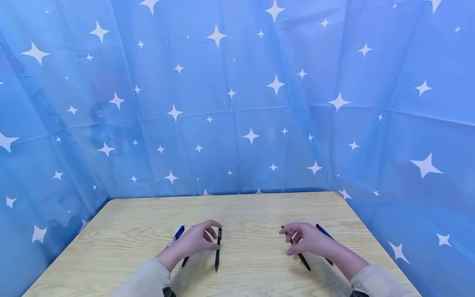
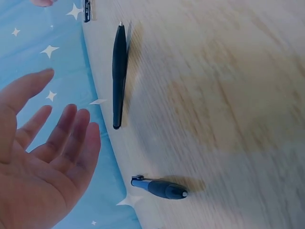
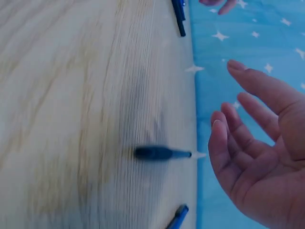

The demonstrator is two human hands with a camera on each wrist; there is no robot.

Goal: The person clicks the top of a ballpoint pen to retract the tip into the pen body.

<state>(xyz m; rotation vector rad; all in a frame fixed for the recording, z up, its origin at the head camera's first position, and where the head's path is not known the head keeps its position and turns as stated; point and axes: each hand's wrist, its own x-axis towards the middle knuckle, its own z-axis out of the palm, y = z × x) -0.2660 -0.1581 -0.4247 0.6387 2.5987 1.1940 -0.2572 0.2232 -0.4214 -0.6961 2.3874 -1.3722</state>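
Observation:
My left hand (image 1: 200,239) hovers over the left of the table, its fingers loosely bent and its palm empty in the left wrist view. Just beside its fingertips lies a black pen (image 1: 217,258), also seen in the left wrist view. A blue pen (image 1: 179,233) with a black grip lies partly hidden beneath the left wrist. My right hand (image 1: 308,238) hovers likewise, relaxed fingers apart and nothing in the palm (image 3: 271,186). Below it is a second black pen (image 1: 304,262), blurred in the right wrist view. Another blue pen (image 1: 324,230) is partly covered by the right hand.
The light wood-grain table (image 1: 248,214) has rounded far corners. Blue curtains (image 1: 237,103) with white stars hang behind it and along both sides.

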